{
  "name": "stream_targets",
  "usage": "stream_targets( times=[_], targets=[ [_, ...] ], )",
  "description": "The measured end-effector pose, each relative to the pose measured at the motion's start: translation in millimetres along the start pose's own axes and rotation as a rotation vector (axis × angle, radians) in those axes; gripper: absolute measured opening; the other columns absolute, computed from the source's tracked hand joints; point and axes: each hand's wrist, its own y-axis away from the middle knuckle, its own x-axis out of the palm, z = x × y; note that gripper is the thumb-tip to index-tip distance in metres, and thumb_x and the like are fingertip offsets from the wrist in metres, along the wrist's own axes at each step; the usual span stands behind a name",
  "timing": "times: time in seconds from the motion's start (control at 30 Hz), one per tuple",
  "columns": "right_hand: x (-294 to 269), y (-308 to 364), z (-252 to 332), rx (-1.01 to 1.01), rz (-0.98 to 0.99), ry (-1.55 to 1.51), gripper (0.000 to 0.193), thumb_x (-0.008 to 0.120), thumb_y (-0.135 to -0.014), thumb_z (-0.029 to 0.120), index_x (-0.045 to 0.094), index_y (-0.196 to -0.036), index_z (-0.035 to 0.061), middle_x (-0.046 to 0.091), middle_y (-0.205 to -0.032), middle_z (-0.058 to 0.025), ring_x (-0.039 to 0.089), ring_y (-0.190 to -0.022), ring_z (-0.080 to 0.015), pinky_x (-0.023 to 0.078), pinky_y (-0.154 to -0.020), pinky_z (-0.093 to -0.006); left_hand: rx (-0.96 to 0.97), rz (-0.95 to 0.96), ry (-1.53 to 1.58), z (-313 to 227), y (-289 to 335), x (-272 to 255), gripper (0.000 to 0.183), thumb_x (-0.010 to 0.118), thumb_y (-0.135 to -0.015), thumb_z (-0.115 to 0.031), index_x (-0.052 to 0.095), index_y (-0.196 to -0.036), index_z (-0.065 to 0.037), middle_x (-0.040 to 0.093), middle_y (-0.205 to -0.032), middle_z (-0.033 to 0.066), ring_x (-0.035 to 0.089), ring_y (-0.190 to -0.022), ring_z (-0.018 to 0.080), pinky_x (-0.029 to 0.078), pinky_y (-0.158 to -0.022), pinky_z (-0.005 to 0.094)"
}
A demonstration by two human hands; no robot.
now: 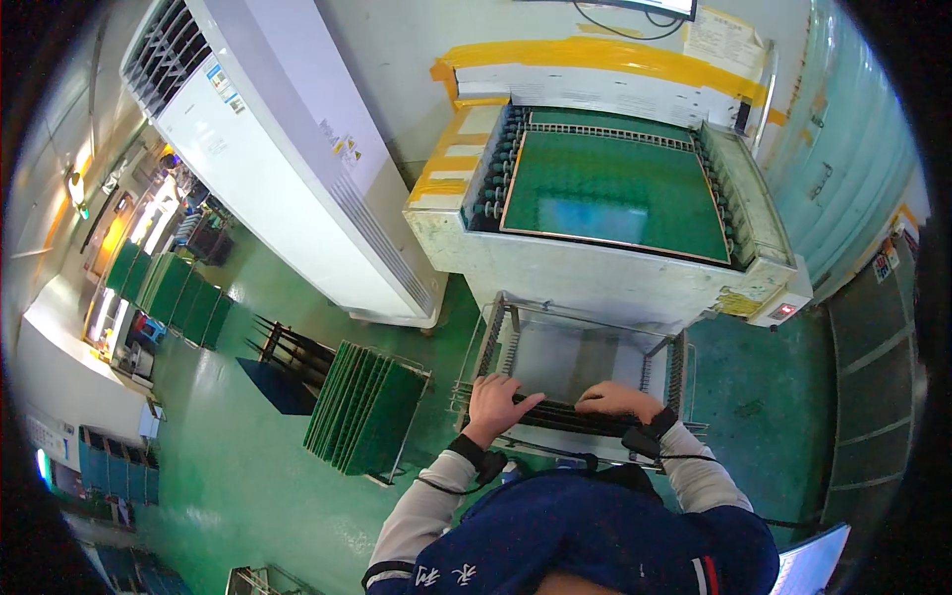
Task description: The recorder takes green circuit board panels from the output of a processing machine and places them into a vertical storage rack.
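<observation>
In front of my body stands a wire rack with slotted sides. Several thin dark panels stand on edge at its near end, close together. My left hand lies over the left end of the panels' top edges, fingers bent over and thumb stretched toward the right. My right hand is closed at the right part of the same edges, its fingers curled and pressed together. How many panels the hands grip is hidden.
Beyond the rack, a roller conveyor machine carries a large green board. On the left are a rack of green boards, a dark rack and a tall white air conditioner. A dark cabinet stands right.
</observation>
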Motion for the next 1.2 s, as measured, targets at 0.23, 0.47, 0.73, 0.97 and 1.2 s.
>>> stream_targets(
  times=[0.23, 0.47, 0.73, 0.97, 1.2],
  targets=[
    [16.5, -3.4, 0.9, -0.008, -0.126, 0.146, 0.037, 0.055, -0.093, 0.037, 0.072, -0.107, 0.0080, 0.070, -0.105, -0.0150, 0.065, -0.098, -0.0343, 0.050, -0.085, -0.0417, 0.046, -0.044, -0.028, 2.8, -1.0, -0.4, 0.054, 0.066, -0.082, -0.058, 0.070, -0.096, -0.006, 0.069, -0.101, 0.0100, 0.058, -0.104, 0.0307, 0.040, -0.097, 0.0443],
    [30.0, -5.2, -9.5, -0.102, -0.250, 0.142, 0.042, 0.055, -0.094, 0.044, 0.072, -0.099, 0.0065, 0.070, -0.097, -0.0161, 0.065, -0.091, -0.0366, 0.050, -0.078, -0.0443, 0.050, -0.023, -0.049, 1.4, -5.2, -1.8, 0.055, 0.066, -0.081, -0.059, 0.070, -0.097, -0.007, 0.067, -0.105, 0.0107, 0.054, -0.110, 0.0325, 0.038, -0.100, 0.0446],
    [29.5, -16.7, -20.5, -0.184, -0.319, 0.143, 0.055, 0.052, -0.094, 0.054, 0.070, -0.091, 0.0014, 0.068, -0.088, -0.0220, 0.063, -0.084, -0.0424, 0.049, -0.074, -0.0485, 0.082, -0.144, -0.049, 4.2, -3.3, 3.1, 0.054, 0.064, -0.081, -0.060, 0.068, -0.086, -0.005, 0.065, -0.093, 0.0120, 0.054, -0.103, 0.0331, 0.039, -0.096, 0.0440],
    [19.9, -5.6, 8.3, -0.050, -0.183, 0.096, 0.042, 0.056, -0.093, 0.039, 0.070, -0.098, -0.0003, 0.069, -0.095, -0.0205, 0.066, -0.089, -0.0354, 0.049, -0.078, -0.0421, -0.004, -0.014, 0.014, 4.5, -1.6, 2.0, 0.055, 0.063, -0.082, -0.061, 0.072, -0.086, -0.006, 0.066, -0.089, 0.0096, 0.059, -0.099, 0.0301, 0.040, -0.097, 0.0432],
    [26.6, -20.1, -12.1, -0.081, -0.166, 0.128, 0.042, 0.057, -0.093, 0.039, 0.070, -0.096, -0.0009, 0.068, -0.091, -0.0211, 0.065, -0.083, -0.0345, 0.048, -0.074, -0.0421, 0.008, -0.027, 0.023, 8.1, 0.5, 1.5, 0.054, 0.062, -0.082, -0.061, 0.072, -0.083, -0.009, 0.065, -0.087, 0.0084, 0.059, -0.096, 0.0289, 0.040, -0.093, 0.0413]
  ],
)
